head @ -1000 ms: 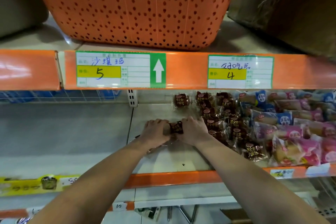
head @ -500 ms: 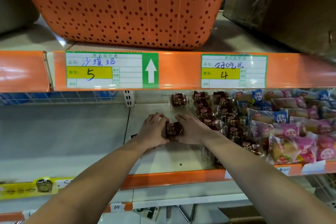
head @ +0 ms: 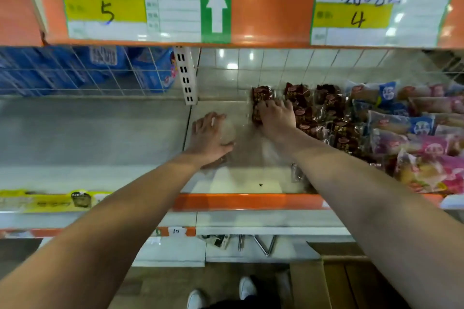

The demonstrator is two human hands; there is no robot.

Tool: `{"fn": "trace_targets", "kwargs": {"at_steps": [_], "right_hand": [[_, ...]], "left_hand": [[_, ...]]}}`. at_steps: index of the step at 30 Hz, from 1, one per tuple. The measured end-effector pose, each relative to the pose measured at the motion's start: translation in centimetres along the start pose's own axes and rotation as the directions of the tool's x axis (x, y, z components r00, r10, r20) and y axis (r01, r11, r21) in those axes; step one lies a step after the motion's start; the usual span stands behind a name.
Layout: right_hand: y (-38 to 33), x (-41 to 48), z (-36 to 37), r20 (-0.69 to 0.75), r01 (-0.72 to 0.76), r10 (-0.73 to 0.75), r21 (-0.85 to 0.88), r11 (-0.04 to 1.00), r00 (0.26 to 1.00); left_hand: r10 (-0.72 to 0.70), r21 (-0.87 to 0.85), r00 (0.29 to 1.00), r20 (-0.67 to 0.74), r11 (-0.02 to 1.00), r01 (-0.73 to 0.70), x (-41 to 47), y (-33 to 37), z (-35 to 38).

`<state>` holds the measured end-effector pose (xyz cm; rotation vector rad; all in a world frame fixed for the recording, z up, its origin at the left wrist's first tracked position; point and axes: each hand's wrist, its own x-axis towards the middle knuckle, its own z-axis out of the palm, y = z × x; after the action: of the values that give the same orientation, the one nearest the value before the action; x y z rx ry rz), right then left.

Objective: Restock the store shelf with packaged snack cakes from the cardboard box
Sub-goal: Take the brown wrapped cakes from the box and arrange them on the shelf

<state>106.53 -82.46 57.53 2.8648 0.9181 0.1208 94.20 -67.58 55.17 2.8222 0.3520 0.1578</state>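
The right hand [head: 275, 116] presses flat on a brown snack cake [head: 261, 101], long axis pointing far; the left hand [head: 211, 133] rests released, empty, just left.

Pale shelf [head: 241, 183] with an orange front edge, its left half bare. Dark brown snack cakes [head: 326, 113] lie in rows from the back toward the front at centre-right, with blue, pink and yellow packs [head: 414, 138] touching them on the right. Both hands rest on the shelf: the left hand [head: 209, 133] flat on bare surface, the right hand [head: 275, 118] on the leftmost cakes.
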Motion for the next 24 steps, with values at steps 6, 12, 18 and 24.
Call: {"fn": "trace_targets", "kwargs": {"at_steps": [6,12,18,24], "right_hand": [[0.2,1.8,-0.1,-0.022,-0.032,0.032,0.007,0.999,0.999],[0.6,2.9,0.7,-0.069,0.024,-0.020,0.053,0.998,0.997],[0.4,3.5,1.1,-0.036,0.030,-0.027,0.070,0.997,0.999],[-0.8,3.1,0.4,0.069,-0.034,0.030,0.067,0.997,0.997]], "left_hand": [[-0.041,0.048,0.998,0.046,0.998,0.038,-1.9,-2.1,0.0],[-0.049,0.029,0.998,0.036,0.998,0.048,-1.4,-1.6,0.8],[-0.045,0.009,0.998,0.037,0.999,0.044,-0.2,-0.6,0.9],[-0.043,0.024,0.998,0.038,0.999,0.043,0.5,0.1,1.1]]}}
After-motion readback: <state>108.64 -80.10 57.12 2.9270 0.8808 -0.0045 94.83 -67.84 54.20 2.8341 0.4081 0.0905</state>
